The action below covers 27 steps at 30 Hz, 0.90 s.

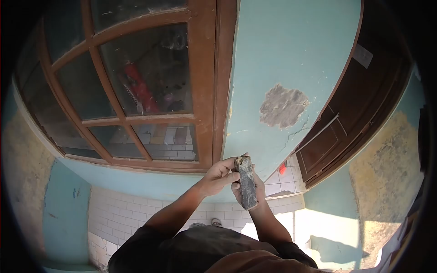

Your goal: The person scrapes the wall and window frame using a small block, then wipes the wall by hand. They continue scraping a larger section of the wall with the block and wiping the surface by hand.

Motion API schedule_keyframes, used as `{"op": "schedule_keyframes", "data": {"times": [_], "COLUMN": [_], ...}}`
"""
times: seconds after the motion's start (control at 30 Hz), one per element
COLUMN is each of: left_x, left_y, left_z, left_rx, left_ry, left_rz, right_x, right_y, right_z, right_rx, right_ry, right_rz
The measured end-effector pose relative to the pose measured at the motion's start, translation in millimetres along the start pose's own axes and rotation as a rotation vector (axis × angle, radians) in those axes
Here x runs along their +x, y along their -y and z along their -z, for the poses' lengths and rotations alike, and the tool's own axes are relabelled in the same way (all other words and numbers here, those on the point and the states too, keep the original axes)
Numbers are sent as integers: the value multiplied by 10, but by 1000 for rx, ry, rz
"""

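the left hand and right hand grasp a grey-black oblong block; at 1 o'clock, a rough grey patch marks the pale-turquoise wall.

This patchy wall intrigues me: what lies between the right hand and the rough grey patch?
Just blue-green wall, in the head view, between the right hand and grey patch.

Count one left hand and one right hand, making two. Add two forearms, one grey block, one brown-framed window, one dark brown door with one pale rectangle, one bare wall patch, one large red object behind glass, one small red object near the doorway. Floor tiles: many, too cut off for a total.
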<state>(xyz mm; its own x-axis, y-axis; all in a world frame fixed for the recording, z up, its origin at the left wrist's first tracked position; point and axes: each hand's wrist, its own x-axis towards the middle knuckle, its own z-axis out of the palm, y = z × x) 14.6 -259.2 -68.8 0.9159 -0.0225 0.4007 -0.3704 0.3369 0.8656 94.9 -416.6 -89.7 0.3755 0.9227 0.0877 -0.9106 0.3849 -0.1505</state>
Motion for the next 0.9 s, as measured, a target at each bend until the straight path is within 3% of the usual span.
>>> {"op": "schedule_keyframes", "data": {"times": [0.1,0.13,0.17,0.23,0.3,0.37,0.43,0.5,0.57,0.67,0.7,0.8,0.9], "left_x": [153,163,218,408,600,853,1213,1608,2004,2404,2510,2188,2060], "left_y": [-330,-496,-590,-823,-1339,-1849,-2302,-2712,-3033,-2885,-2633,-1889,-1840], "left_z": [-93,-164,-176,-182,-176,-119,23,-17,-101,-5,68,138,168], "left_rx": [55,-65,-60,-159,-103,167,729,945,980,1223,1372,1280,1349], "left_ry": [85,61,63,-8,-160,-277,-527,-624,-683,-683,-798,-862,-856], "left_rz": [-37,98,98,-197,-324,-514,-772,-983,-1066,-1107,-1378,-1266,-1188], "right_x": [-1,25,41,73,112,103,146,201,244,314,339,470,749], "right_y": [83,73,53,49,219,345,497,595,710,919,1020,1318,1532], "right_z": [-150,-266,-406,-604,-565,-743,-847,-1038,-1265,-1547,-1617,-1842,-2175], "right_rx": [-126,-335,-541,-517,-554,-619,-729,-778,-837,-944,-951,-1040,-1239], "right_ry": [126,127,125,153,178,118,51,28,7,14,16,-118,-192], "right_rz": [-13,110,236,263,372,397,483,546,618,867,930,1126,1299]}}
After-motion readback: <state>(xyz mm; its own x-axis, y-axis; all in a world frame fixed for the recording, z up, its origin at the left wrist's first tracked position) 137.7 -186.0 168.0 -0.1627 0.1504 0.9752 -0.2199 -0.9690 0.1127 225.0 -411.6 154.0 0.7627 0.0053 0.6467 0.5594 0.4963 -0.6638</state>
